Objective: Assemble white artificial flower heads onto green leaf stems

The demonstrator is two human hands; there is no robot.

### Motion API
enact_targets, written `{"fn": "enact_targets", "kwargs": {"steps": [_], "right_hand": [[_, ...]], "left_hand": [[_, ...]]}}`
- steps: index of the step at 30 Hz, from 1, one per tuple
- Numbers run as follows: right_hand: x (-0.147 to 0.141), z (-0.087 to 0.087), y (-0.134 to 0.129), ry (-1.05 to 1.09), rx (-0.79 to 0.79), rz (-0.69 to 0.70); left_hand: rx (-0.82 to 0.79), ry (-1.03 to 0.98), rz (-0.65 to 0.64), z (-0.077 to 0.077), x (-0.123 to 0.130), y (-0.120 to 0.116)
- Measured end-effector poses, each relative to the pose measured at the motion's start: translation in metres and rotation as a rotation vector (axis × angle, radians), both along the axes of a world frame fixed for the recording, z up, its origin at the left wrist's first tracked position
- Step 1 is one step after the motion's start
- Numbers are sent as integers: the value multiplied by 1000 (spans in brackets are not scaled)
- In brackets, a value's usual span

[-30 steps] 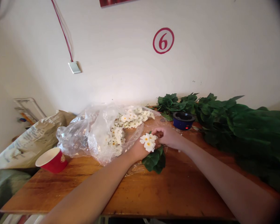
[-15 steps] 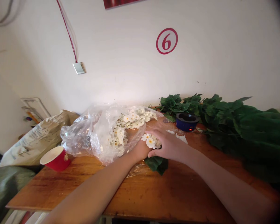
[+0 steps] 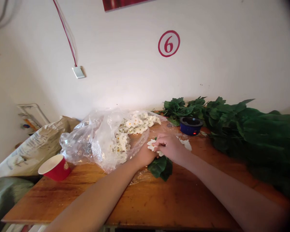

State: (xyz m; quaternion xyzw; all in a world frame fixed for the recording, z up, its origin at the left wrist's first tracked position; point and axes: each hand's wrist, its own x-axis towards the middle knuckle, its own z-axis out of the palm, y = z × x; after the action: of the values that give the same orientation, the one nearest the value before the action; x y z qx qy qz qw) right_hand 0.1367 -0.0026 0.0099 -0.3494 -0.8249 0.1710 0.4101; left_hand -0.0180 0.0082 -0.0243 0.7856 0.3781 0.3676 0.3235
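Note:
Between my hands is a bunch of white artificial flowers (image 3: 151,145) with yellow centres, and green artificial leaves (image 3: 160,167) hang below it. My left hand (image 3: 147,155) is closed around the lower part of this flower bunch; its fingers are mostly hidden. Over the blossoms, my right hand (image 3: 170,146) has its thumb and fingers pinched together on a white flower, partly covering it. Just beyond, a clear plastic bag (image 3: 99,141) lies with many white flowers (image 3: 135,124) in it. White petals (image 3: 186,144) rest on the table behind my right wrist.
A blue melting pot (image 3: 190,126) with a red light stands at the back of the wooden table (image 3: 178,199). Green leaf stems (image 3: 263,132) are heaped on the right. A red paper cup (image 3: 55,168) sits at the left edge, beside a sack (image 3: 33,146).
My right hand has gone from spread around the flower bunch to a pinch on its blossoms. The left hand keeps its hold. The view has shifted slightly.

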Motion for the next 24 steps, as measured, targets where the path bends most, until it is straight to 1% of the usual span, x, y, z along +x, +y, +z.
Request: {"fn": "enact_targets", "kwargs": {"steps": [5,7,9,11,13,15,17,20,24], "right_hand": [[-1,-5,4,131,-27,22],[3,-2,8,175,-80,8],[12,5,13,248,-143,-36],[28,16,19,374,-203,-111],[50,27,27,537,-254,-198],[74,35,37,668,-238,-284],[97,38,48,740,-196,-388],[126,35,63,717,-171,-553],[148,28,75,558,-23,-787]], "left_hand": [[-69,-66,-34,3,-1,-1],[-93,-75,-48,5,0,-2],[-163,-79,-38,7,0,-3],[-245,-70,-19,8,1,-4],[-278,-51,-8,8,2,-4],[-256,-28,0,8,2,-4],[-253,-23,-11,7,2,-3],[-211,-5,-27,6,2,-4],[-163,49,-38,8,1,-6]]}}
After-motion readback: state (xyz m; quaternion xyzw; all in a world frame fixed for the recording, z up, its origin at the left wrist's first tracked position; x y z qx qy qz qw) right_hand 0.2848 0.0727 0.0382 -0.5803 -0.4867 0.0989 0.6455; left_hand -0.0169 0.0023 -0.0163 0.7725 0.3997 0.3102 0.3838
